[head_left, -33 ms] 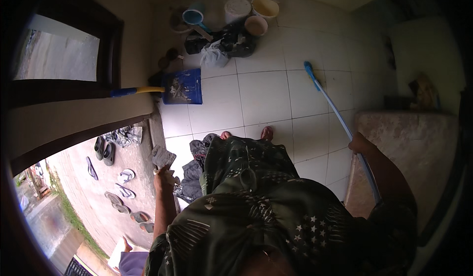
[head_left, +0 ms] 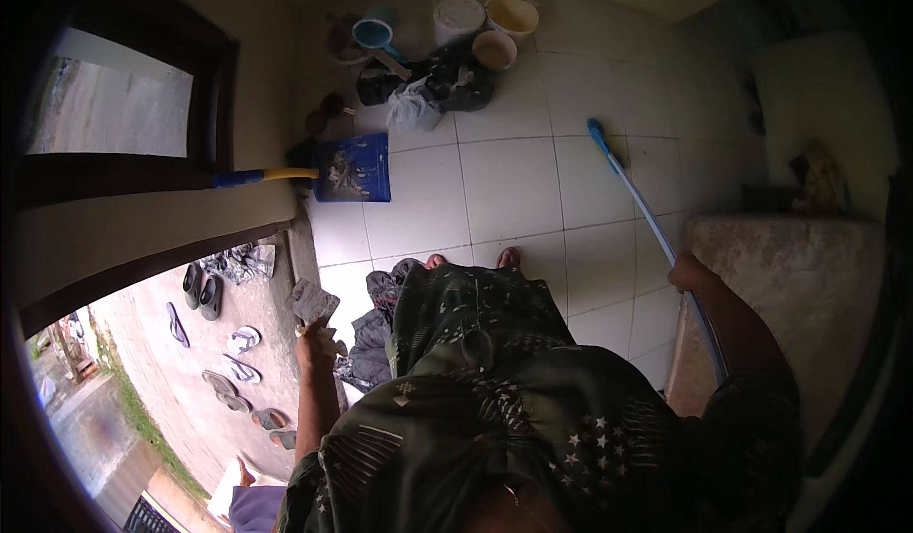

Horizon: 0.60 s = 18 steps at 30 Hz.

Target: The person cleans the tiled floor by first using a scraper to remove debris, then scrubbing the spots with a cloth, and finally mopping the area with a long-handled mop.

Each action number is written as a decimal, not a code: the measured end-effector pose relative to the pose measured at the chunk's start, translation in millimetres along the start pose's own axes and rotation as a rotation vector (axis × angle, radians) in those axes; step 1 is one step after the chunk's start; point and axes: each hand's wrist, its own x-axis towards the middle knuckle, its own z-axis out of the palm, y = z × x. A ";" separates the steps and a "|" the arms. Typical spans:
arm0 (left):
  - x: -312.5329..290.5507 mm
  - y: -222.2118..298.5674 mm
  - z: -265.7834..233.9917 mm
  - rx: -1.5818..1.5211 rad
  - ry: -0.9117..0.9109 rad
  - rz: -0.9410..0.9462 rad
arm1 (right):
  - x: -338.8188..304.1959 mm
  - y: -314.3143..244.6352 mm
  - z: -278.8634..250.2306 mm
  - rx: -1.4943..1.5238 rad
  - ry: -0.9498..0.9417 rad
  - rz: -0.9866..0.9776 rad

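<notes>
My right hand [head_left: 684, 273] is closed around the pale blue handle of a broom [head_left: 639, 202]. The handle runs along my right forearm, and the narrow blue head [head_left: 596, 132] rests on the white tiles ahead. On the left, my left hand [head_left: 314, 343] is closed on a flat, grey, stained rectangular piece [head_left: 312, 302], with something pale and crumpled by the fingers; its exact kind cannot be made out. Dark crumpled clothes [head_left: 373, 329] lie beside that hand. Farther ahead on the left is a blue dustpan [head_left: 357, 169] with debris in it and a yellow-and-blue handle.
Several buckets [head_left: 458, 18], a blue dipper [head_left: 372, 33], black bags and a white plastic bag [head_left: 414, 107] stand at the far wall. Sandals [head_left: 243, 340] lie outside the doorway at left. A stained slab [head_left: 770, 305] is on the right. A person's foot [head_left: 245, 474] shows lower left.
My right hand and the lower part of the broom handle have shifted slightly left. My right foot sits a little more to the left. The left hand is nearly unchanged.
</notes>
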 end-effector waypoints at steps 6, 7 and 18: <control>-8.6 -13.7 -16.9 0.124 -0.014 0.191 | -8.2 -149.2 -29.2 0.251 0.191 -0.154; -6.6 -21.0 -19.5 0.257 -0.016 0.270 | -7.7 -166.0 -30.4 0.270 0.153 -0.205; -57.2 -26.9 32.5 0.051 -0.053 0.216 | -78.2 -122.7 -29.5 0.473 -0.088 -0.249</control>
